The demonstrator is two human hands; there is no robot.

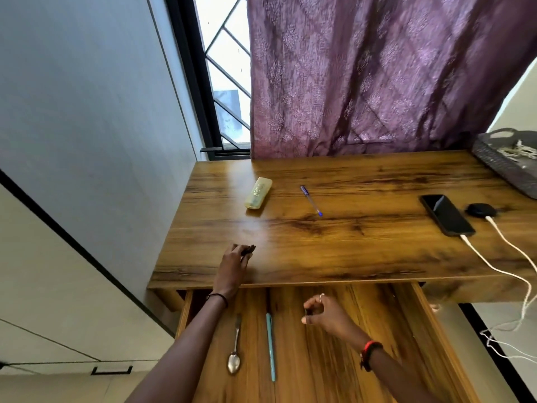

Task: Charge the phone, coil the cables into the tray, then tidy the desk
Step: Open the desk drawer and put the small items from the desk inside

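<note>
Phone [446,214] lies flat near the right edge of the surface [348,257], with a white cable [494,267] plugged into its near end and trailing off the near-right corner. Screen is dark, so I can't confirm it's charging, but I'd call that step done.

A small black puck [481,210] sits just beside the phone, with a second white lead [511,242] running to it. Whether that one should be coiled away is unclear.

Tray [499,167] is at the far-right corner with a bundle of pale cords [520,152] in it, so the coiling looks at least partly done.

The tidy step is in progress, judging by the drawer [334,359] pulled out under the near edge:
- In the drawer: a spoon [234,353] and a teal pen [270,347], side by side.
- Left to clear from the top: a yellow case [258,193] toward the far-left and a blue pen [311,200] mid-surface near the far side.

Left hand [234,266] is at the near-left edge of the surface, fingers curled round a small dark item [248,250] too blurred to identify. It's likely headed for the drawer.

Right hand [325,314] hovers over the open drawer, thumb and fingers curled toward each other. I can't tell if it pinches anything.
</note>
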